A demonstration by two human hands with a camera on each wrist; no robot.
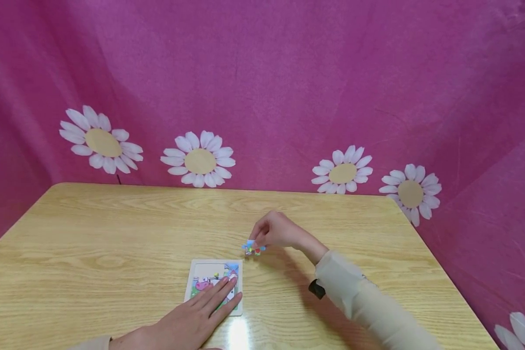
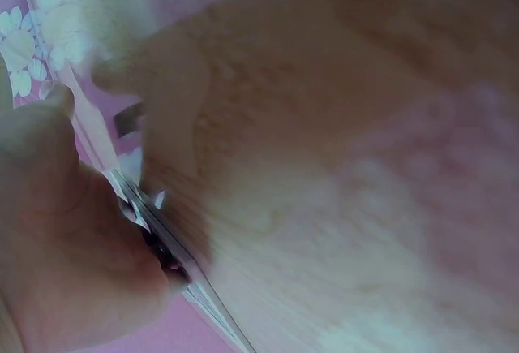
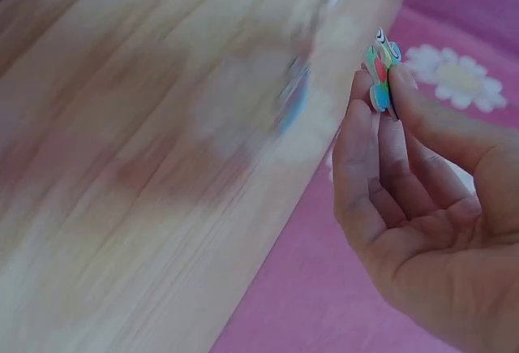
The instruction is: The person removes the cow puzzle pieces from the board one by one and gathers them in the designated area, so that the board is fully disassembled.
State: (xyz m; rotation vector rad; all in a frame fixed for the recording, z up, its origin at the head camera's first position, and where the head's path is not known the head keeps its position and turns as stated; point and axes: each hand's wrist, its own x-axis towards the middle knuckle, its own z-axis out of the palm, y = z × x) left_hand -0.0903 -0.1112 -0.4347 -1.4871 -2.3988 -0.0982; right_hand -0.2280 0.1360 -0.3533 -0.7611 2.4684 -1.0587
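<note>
Head: I see left hand flat on puzzle board, fingers straight, on bench; right hand pinches puzzle piece just beyond board's far right corner. Left wrist: hand against board. Right wrist: thumb-and-finger pinch on piece.

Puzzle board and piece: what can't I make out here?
Head: lower part of the puzzle board, mostly hidden by the left hand.
Head: print on the puzzle piece, too small, partly covered by the right hand.
Left wrist: puzzle board's picture, seen almost edge-on.
</note>
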